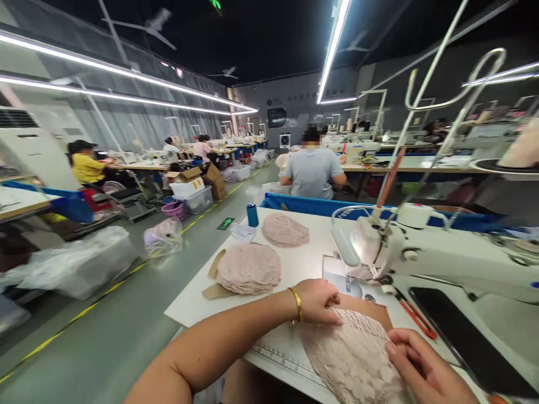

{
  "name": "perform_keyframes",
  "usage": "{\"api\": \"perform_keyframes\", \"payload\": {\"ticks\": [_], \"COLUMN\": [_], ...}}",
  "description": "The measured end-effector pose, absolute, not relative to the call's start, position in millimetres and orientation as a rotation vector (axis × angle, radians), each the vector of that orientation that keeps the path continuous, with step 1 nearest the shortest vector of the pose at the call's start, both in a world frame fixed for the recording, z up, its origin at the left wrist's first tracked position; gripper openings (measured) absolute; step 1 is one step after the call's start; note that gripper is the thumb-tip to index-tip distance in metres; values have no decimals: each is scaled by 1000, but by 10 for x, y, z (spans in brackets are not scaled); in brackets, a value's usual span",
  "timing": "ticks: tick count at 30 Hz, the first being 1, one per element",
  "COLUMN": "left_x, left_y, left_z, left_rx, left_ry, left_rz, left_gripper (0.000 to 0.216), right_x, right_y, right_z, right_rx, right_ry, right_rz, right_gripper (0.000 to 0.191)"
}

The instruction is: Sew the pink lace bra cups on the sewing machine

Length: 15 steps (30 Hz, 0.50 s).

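A stack of pale pink crinkled fabric pieces (349,353) lies at the table's front edge, close to my body. My left hand (319,301), with a gold bangle at the wrist, is closed at the stack's upper left edge, its fingers curled and gripping the fabric there. On the other side, my right hand (421,359) pinches the right edge between thumb and fingers. Brown card (366,310) shows just behind the fabric. Beyond my hands stands a white sewing machine (379,247), its needle area over a printed sheet (337,272).
Two more pink fabric stacks (249,268) (285,230) lie at the left, near a blue thread spool (252,215). Red-handled snips (416,317) and a black phone (467,336) lie right. A person in grey (314,171) sits ahead. Bins line the aisle (168,303).
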State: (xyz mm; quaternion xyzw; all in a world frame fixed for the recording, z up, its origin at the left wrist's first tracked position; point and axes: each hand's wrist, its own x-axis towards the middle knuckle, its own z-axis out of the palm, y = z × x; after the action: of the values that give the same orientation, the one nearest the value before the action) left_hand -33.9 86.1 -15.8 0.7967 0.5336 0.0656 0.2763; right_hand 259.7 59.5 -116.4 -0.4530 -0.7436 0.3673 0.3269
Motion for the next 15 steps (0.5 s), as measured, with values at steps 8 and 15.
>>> {"api": "perform_keyframes", "payload": {"ticks": [8, 15], "left_x": [-211, -192], "left_y": [804, 711], "left_z": [-221, -242], "left_rx": [2175, 2005], "left_ry": [1330, 1218], "left_rz": [375, 567], "left_gripper": [26, 21], "right_x": [2728, 2213], "right_y": [490, 787], "right_z": [-745, -227], "right_rx": [-1322, -1053], "right_ry": [-2144, -2287], "right_rz": [650, 988], "right_gripper": [29, 25]}}
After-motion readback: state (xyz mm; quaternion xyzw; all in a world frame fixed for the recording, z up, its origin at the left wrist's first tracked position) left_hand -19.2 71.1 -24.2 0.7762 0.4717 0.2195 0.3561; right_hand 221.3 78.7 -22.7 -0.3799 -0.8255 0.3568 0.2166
